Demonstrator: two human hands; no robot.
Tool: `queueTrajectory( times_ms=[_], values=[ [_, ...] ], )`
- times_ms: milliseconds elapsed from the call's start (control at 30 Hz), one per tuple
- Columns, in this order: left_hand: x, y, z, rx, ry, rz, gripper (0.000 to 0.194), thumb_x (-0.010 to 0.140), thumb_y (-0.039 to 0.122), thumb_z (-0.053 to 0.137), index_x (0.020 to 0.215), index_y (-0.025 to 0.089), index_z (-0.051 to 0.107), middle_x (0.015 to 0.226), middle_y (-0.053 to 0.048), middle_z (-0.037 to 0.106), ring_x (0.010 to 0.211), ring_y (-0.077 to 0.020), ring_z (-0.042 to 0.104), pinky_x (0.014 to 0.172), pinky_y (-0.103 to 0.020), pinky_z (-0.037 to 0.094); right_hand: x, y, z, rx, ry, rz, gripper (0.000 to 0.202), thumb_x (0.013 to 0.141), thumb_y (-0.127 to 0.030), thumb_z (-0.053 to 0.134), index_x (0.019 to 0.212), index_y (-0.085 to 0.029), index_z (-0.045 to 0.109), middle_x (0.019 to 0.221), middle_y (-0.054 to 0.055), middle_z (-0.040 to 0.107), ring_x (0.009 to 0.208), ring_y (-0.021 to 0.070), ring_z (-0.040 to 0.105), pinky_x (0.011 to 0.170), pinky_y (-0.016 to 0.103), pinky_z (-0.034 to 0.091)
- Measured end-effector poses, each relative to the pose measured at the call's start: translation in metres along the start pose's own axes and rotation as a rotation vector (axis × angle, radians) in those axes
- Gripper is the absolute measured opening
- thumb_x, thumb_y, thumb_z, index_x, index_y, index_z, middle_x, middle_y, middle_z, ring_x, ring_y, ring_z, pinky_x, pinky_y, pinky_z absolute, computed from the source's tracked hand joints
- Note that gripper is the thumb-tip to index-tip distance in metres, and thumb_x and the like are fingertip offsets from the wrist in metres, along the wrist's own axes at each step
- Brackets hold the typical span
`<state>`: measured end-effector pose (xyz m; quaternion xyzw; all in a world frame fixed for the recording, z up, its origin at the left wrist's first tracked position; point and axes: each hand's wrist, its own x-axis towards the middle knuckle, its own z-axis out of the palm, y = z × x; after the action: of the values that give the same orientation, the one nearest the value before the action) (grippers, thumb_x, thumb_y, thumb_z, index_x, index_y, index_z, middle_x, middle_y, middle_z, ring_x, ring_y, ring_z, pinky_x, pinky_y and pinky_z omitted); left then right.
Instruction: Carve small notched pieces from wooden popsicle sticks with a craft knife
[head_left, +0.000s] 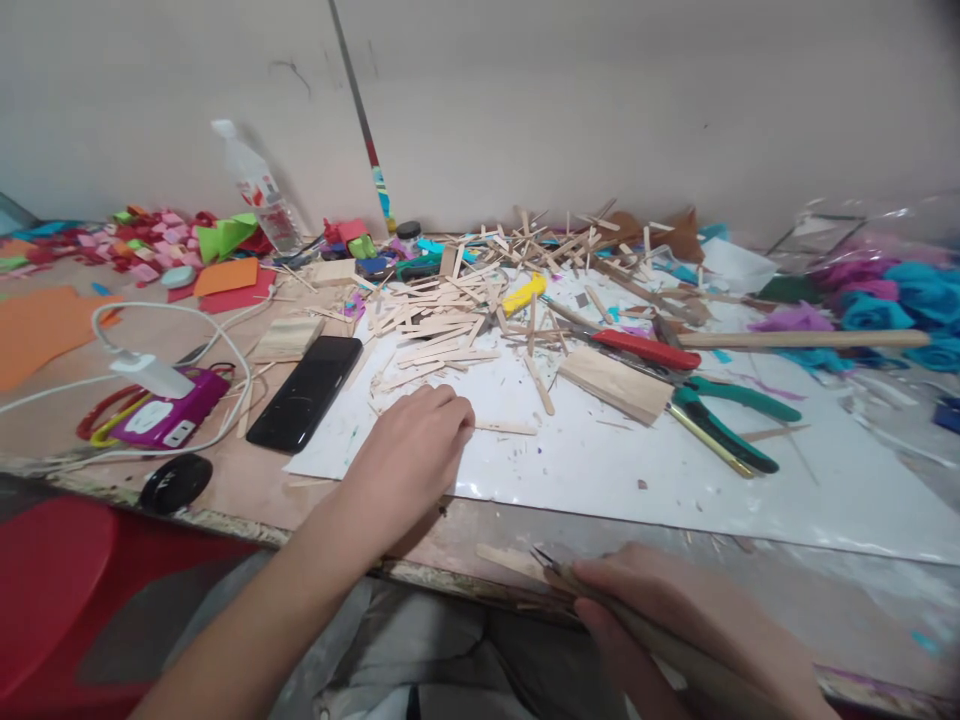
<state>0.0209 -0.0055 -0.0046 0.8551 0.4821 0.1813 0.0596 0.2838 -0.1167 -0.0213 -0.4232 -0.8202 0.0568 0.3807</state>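
My left hand (420,435) rests on the white sheet (585,475), fingers curled closed. A flat wooden craft stick (506,428) pokes out from its fingertips to the right. Low on the right, my right hand (667,610) is closed around a pointed metal-tipped tool (622,612) with a long wooden-looking handle; motion blurs it somewhat. The tip points left, over another pale craft stick (506,560) at the table's front edge. Whether the tip touches that stick, I cannot tell. Beyond my left hand lies a heap of craft sticks (442,305).
Right of the heap are a wood block (615,385), green-handled pliers (739,430), a red-handled tool (645,350) and a hammer (802,340). A black phone (306,392), purple power adapter (172,410) with cables, and plastic bottle (259,190) stand left. Blue paper flowers (922,300) lie right.
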Motion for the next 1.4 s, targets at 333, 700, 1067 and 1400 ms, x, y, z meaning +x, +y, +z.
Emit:
queueTrajectory(
  times_ms=[333, 700, 1067, 1400],
  values=[
    [-0.071, 0.035, -0.001, -0.258, -0.015, 0.282, 0.029, 0.11, 0.007, 0.048, 0.103, 0.023, 0.072, 0.098, -0.001, 0.075, 0.084, -0.0166, 0.066, 0.074, -0.03, 0.052, -0.003, 0.007, -0.007, -0.054, -0.028, 0.087, 0.013, 0.108, -0.033, 0.067, 0.117, -0.028, 0.074, 0.093, 0.0, 0.085, 0.072, 0.0164, 0.081, 0.062, 0.024, 0.065],
    [-0.075, 0.034, 0.012, -0.335, -0.013, 0.233, 0.019, 0.109, 0.009, 0.061, 0.103, 0.021, 0.074, 0.11, -0.004, 0.076, 0.094, -0.021, 0.066, 0.085, -0.037, 0.053, -0.003, -0.004, -0.005, 0.252, 0.14, 0.462, 0.013, 0.098, -0.024, 0.083, 0.103, -0.036, 0.084, 0.089, -0.003, 0.082, 0.072, 0.0146, 0.074, 0.059, 0.025, 0.06],
    [-0.073, 0.036, 0.009, -0.307, -0.045, 0.236, 0.025, 0.108, 0.004, 0.057, 0.106, 0.018, 0.077, 0.109, -0.003, 0.072, 0.096, -0.0206, 0.062, 0.086, -0.039, 0.049, -0.005, -0.009, 0.001, 0.341, 0.097, 0.738, 0.025, 0.081, -0.05, 0.094, 0.093, -0.029, 0.087, 0.08, 0.006, 0.079, 0.076, 0.0307, 0.078, 0.054, 0.039, 0.062],
    [-0.073, 0.036, 0.008, -0.348, -0.062, 0.217, 0.024, 0.109, 0.003, 0.058, 0.107, 0.019, 0.077, 0.112, -0.002, 0.071, 0.101, -0.0186, 0.065, 0.089, -0.037, 0.051, 0.0, -0.007, -0.004, 0.408, 0.035, 0.852, 0.012, 0.087, -0.044, 0.094, 0.093, -0.035, 0.087, 0.08, -0.002, 0.083, 0.064, 0.0192, 0.077, 0.051, 0.025, 0.058]
  ],
)
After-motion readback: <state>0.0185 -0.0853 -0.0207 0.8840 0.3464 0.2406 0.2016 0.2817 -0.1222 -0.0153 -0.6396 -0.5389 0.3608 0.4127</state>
